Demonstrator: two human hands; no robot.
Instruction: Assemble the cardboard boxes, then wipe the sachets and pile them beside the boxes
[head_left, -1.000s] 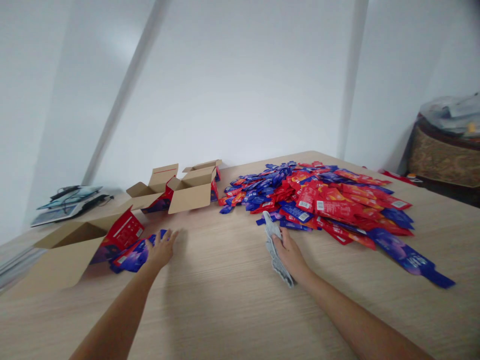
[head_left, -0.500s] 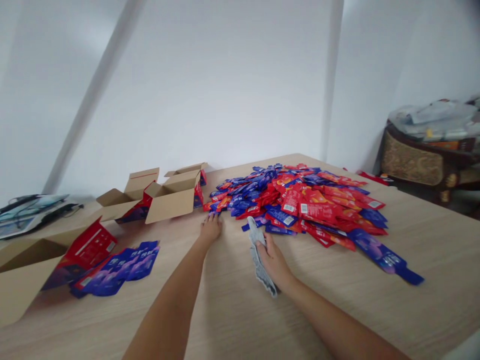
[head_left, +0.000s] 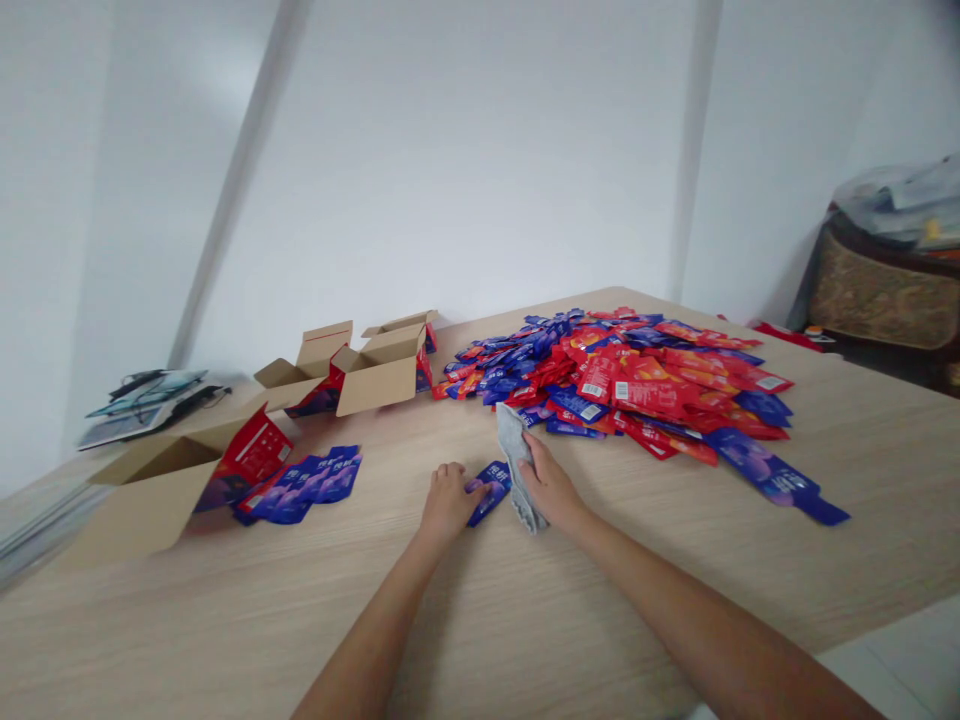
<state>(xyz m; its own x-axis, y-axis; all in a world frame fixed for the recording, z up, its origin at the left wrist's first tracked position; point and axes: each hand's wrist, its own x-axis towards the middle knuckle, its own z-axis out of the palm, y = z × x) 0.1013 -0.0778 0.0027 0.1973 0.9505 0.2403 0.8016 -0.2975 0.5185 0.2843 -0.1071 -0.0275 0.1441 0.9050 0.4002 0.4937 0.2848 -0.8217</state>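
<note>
My left hand (head_left: 450, 500) is closed on the edge of a blue-purple sachet (head_left: 491, 490), which lies low over the table between my hands. In my right hand (head_left: 551, 487) is a folded grey cloth (head_left: 515, 450), held on edge just right of that sachet. A wide heap of red and blue sachets (head_left: 637, 385) spreads behind my right hand. To the left, several blue sachets (head_left: 311, 485) lie overlapped in a row.
Open cardboard boxes stand on the left: a near box (head_left: 161, 500) beside the row, and farther boxes (head_left: 382, 375) by the wall. A stack of flat items (head_left: 146, 400) lies at far left. A patterned chair (head_left: 877, 290) stands beyond the table's right edge.
My left hand has come back from the front of the heap toward me, bringing a blue sachet. My right hand still grips the grey cloth. The view has swung slightly left.
</note>
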